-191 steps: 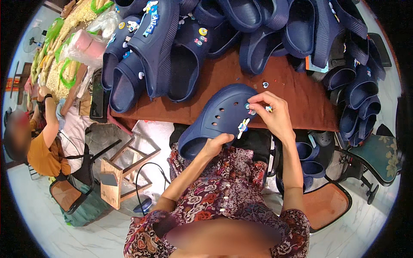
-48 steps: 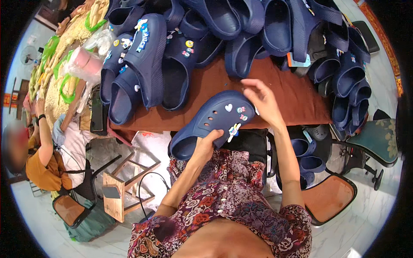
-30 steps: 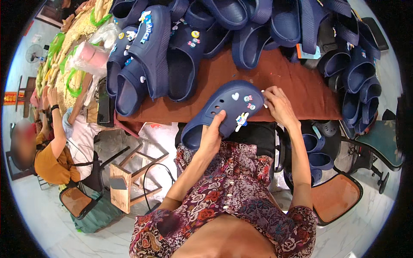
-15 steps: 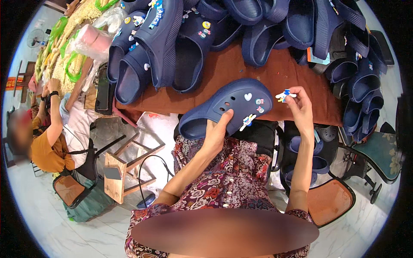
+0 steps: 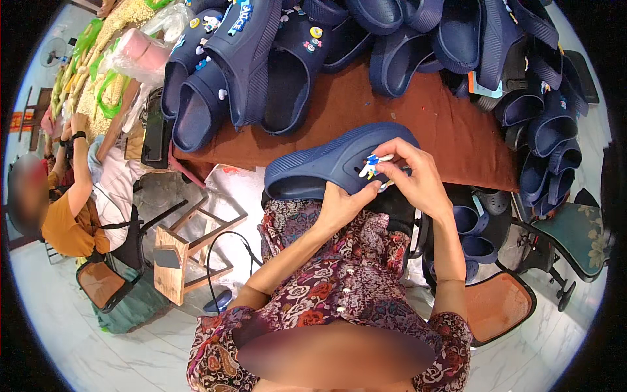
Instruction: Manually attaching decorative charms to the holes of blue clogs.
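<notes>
A navy blue foam clog (image 5: pixel 326 166) lies on its side at the near edge of the brown table (image 5: pixel 418 130). My left hand (image 5: pixel 343 202) grips it from below, near the toe. My right hand (image 5: pixel 418 176) pinches a small blue and white charm (image 5: pixel 372 164) against the clog's upper, fingers closed on it. The clog's holed top faces my right hand and is partly hidden by my fingers.
Many navy clogs (image 5: pixel 261 59) are piled across the far side of the table and down its right edge (image 5: pixel 548 130). A person in an orange top (image 5: pixel 65 215) sits at the left. A wooden stool (image 5: pixel 189 248) and an orange seat (image 5: pixel 499 307) stand on the floor.
The clog has been turned from flat, holes up, onto its side. My right hand picked up a small charm and brought it to the clog's upper. My left hand kept its hold.
</notes>
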Available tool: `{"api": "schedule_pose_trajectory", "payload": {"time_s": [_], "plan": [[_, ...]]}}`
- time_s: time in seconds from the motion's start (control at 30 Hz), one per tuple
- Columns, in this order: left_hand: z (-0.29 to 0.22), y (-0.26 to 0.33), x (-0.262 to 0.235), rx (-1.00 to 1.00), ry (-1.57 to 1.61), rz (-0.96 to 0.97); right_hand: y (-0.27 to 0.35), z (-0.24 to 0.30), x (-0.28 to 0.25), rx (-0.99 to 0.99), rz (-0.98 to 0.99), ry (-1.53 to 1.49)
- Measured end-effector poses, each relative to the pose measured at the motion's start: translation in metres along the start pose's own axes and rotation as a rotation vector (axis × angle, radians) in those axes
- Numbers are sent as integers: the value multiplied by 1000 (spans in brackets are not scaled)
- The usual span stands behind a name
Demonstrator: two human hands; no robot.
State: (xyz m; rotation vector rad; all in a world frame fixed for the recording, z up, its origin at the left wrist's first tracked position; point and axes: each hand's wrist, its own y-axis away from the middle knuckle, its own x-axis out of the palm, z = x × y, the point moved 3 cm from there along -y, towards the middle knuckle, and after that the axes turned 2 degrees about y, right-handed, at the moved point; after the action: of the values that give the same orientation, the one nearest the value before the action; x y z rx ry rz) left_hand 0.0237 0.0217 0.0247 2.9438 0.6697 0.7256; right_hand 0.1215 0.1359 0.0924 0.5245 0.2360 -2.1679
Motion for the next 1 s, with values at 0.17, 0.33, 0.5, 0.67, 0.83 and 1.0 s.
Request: {"api": "schedule_pose_trajectory", "payload": {"time_s": [0.17,0.33,0.5,0.67,0.83,1.0], "plan": [[-1,1,0,-51,10,7,-2,6,1,-8,-5,55],[-4,0,1,35,-74,-19,-1,9,1,14,-76,128],[-3,-1,-3,52,-124,-28,0,9,2,-13,-115,160],[-6,-1,0,52,-90,-72,1,2,3,-1,-160,143],[-4,0,-1,32,-73,-106,1,1,5,-81,-157,199],[-2,0,-4,34,-89,-129,0,6,5,-87,-142,220]]}}
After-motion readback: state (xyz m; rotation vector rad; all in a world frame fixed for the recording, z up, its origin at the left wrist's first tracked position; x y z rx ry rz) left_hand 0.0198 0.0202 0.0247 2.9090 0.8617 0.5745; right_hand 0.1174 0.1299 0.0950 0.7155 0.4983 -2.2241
